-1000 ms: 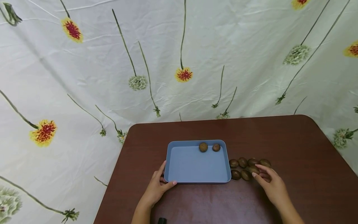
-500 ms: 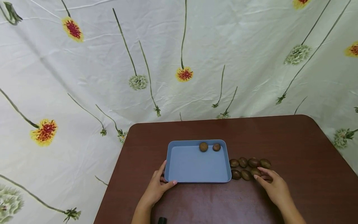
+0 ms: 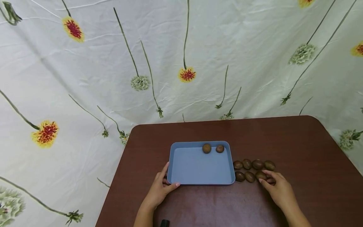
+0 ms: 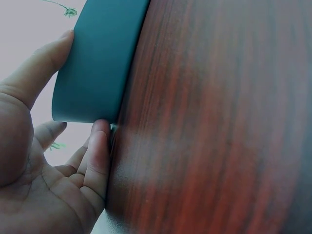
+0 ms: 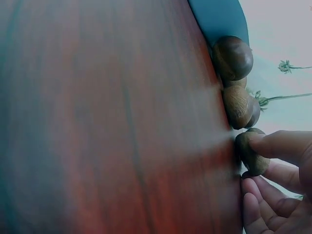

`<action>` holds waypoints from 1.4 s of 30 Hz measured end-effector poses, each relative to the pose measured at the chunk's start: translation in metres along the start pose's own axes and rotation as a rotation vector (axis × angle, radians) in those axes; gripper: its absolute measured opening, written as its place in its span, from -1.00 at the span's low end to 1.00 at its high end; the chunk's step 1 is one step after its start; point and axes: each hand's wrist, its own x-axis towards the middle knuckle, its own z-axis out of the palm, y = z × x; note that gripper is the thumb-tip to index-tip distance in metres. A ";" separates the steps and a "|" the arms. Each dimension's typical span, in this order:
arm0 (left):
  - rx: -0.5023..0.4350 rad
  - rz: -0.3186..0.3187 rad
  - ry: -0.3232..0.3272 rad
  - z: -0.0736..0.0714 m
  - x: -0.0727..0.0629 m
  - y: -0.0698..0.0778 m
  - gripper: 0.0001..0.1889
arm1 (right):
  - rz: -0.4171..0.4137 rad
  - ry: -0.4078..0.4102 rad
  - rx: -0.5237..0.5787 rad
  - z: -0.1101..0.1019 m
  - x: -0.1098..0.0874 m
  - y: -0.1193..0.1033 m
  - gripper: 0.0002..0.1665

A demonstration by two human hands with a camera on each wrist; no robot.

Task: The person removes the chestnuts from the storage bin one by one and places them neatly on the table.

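Note:
A shallow blue tray lies on the brown table, with two round brown nuts near its back right corner. My left hand holds the front left corner, thumb at the front edge and fingers along the left side. To the right of the tray, several glossy brown nuts form two rows. With thumb and fingers my right hand pinches the rightmost nut of the front row. In the right wrist view, that nut sits at the table surface, partly covered by the thumb.
The wood-grain table has rounded back corners. A white cloth printed with flowers hangs behind and beside it. A small black object shows at the bottom edge, between the forearms.
My right hand has shifted the pinched nut slightly to the right and towards the front, into line with the front row. The left hand and the tray stay put.

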 end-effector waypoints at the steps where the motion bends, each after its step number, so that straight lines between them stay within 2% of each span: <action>1: 0.000 0.001 0.001 0.000 0.000 0.000 0.11 | -0.002 0.005 -0.005 0.000 0.000 0.000 -0.32; 7: 0.007 0.005 -0.001 -0.001 0.000 0.000 0.11 | -0.007 0.017 -0.022 0.002 0.001 0.000 -0.37; 23: 0.017 0.016 -0.017 -0.002 -0.002 -0.001 0.09 | 0.019 0.004 -0.012 0.002 0.000 0.000 -0.32; 35: 0.017 0.011 -0.012 -0.001 -0.002 -0.001 0.09 | 0.010 0.052 0.034 0.002 -0.005 0.002 -0.31; 42: 0.004 0.015 -0.019 -0.002 -0.002 -0.001 0.10 | -0.012 0.117 0.036 0.002 -0.008 -0.003 -0.38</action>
